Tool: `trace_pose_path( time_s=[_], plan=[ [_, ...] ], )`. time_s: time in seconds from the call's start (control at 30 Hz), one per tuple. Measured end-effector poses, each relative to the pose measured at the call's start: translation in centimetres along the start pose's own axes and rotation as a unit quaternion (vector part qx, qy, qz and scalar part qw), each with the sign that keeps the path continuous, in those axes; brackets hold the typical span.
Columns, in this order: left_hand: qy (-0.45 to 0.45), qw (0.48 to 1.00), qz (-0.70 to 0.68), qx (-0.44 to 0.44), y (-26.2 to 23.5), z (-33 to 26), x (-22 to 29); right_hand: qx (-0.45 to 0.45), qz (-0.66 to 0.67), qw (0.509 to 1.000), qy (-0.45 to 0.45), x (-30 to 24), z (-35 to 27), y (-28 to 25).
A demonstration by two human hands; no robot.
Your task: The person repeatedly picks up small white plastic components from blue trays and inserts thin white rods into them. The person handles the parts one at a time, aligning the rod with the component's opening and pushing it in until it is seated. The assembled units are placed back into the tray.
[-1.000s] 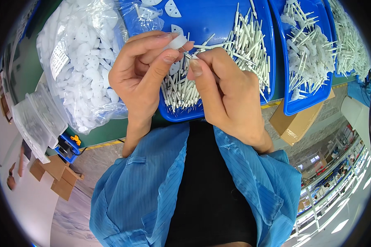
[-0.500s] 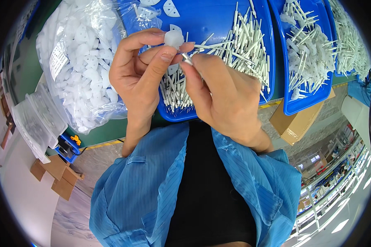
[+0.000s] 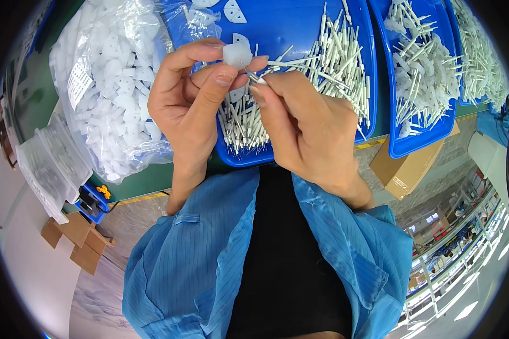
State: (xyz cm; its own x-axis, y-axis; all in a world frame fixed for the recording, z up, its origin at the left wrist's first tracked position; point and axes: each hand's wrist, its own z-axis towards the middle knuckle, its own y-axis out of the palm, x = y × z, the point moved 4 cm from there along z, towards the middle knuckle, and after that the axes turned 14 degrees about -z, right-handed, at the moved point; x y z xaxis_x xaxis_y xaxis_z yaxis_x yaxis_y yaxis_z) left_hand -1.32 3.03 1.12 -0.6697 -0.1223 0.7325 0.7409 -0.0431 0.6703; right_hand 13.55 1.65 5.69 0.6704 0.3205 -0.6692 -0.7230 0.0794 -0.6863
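My left hand (image 3: 189,93) pinches a small translucent white plastic piece (image 3: 237,55) between its fingers, above the near blue tray (image 3: 277,28). Close beside it, my right hand (image 3: 311,124) has thumb and forefinger closed on a thin white rod (image 3: 259,80) with a metal tip. That tip points at the lower edge of the plastic piece; whether it has entered a hole is too small to tell. Below both hands lies a heap of similar white rods (image 3: 336,62). A few loose plastic pieces (image 3: 234,11) rest at the tray's far left.
Left of the tray lies a clear bag (image 3: 110,107) full of white plastic pieces. Another blue tray (image 3: 396,153) on the right holds rods with pieces on them. Beneath it is a cardboard box (image 3: 415,169). Stacked clear plastic containers (image 3: 54,164) stand at the left edge.
The plastic piece has turned slightly and shifted a little left. My right fingers have changed their pinch, and more of the metal tip now shows near the piece.
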Motion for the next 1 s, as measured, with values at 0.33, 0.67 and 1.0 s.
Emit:
trace_pose_path(
  time_s=[0.33,0.67,1.0],
  plan=[
    [0.042,0.998,0.031,-0.025,-0.1,-0.1,0.1,-0.014,0.029,0.999,-0.016,-0.1,0.0,-0.2],
    [0.065,0.993,0.027,-0.093,0.6,0.1,0.0,-0.051,0.063,0.995,0.059,-0.2,0.0,-0.8],
    [0.066,0.989,0.067,-0.117,0.8,-0.1,1.0,-0.136,0.383,0.906,0.117,1.5,-0.5,0.7]
  ],
)
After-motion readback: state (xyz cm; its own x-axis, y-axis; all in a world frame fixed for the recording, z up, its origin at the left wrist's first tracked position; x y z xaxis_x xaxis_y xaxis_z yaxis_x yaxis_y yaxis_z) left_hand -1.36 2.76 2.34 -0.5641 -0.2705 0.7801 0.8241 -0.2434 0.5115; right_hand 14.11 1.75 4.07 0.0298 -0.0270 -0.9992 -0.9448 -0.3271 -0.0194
